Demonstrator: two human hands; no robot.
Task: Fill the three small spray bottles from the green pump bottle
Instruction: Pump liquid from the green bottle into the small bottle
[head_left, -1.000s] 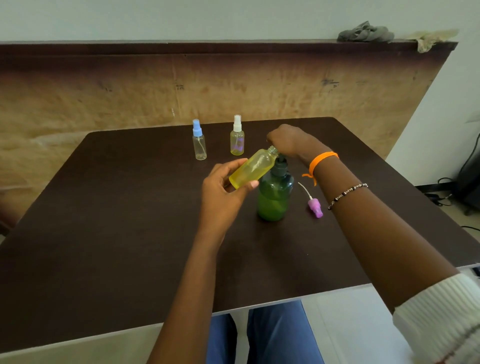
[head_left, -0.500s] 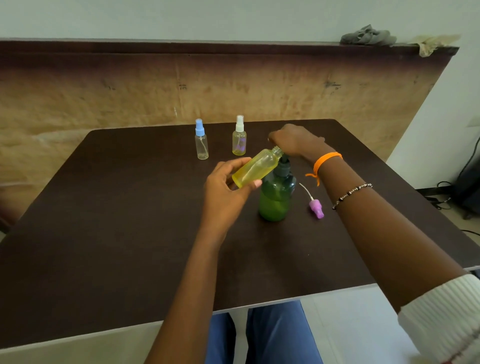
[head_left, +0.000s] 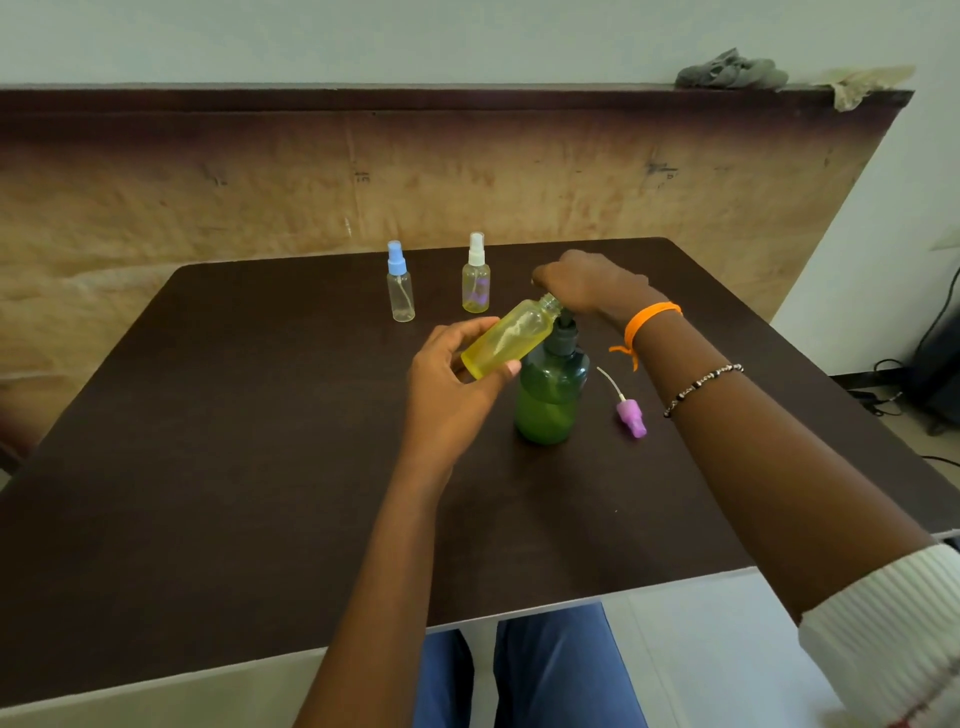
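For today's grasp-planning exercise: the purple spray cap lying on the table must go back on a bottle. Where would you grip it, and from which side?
Pinch the purple spray cap across its ribbed collar, coming from above. It lies on its side on the table, right of the green pump bottle, and its thin dip tube points away toward the far edge. The tube looks too slender to grip, so it is probably best left free.

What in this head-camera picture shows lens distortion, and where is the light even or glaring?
Head view: the wide lens bows the wall panel's top edge and splays the table outward; light is soft and even, with faint shadows beside the green pump bottle; no harsh glare on the tilted yellow bottle; edges slightly soft.
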